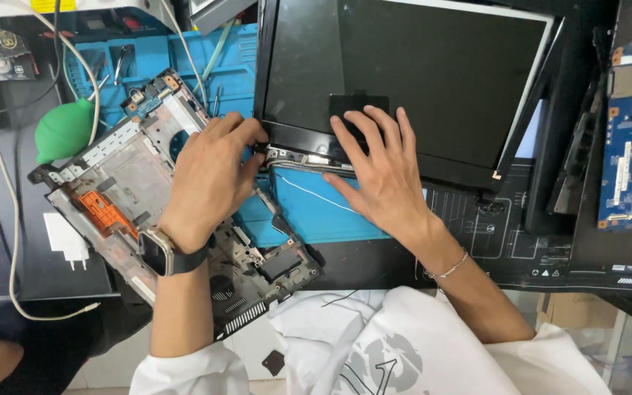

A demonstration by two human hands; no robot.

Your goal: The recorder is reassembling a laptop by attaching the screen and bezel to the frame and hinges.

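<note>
Two hands work one laptop screen panel point(433, 80) and one stripped laptop base point(133, 183): the left hand point(210, 183) pinches the hinge point(279, 152) at the panel's lower corner with curled fingers, while the right hand point(378, 172) lies flat and open, fingers spread, pressing the panel's lower edge without gripping. The panel's long axis runs left to right just beyond both hands; the base lies under the left hand, angled diagonally, with one green blower bulb point(64, 130) further left.

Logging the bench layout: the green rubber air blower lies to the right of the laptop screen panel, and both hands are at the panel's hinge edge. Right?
Not quite. In the head view the green air blower lies left of the laptop screen panel, beyond the stripped base chassis. The left hand and right hand are indeed at the hinge edge.
</note>
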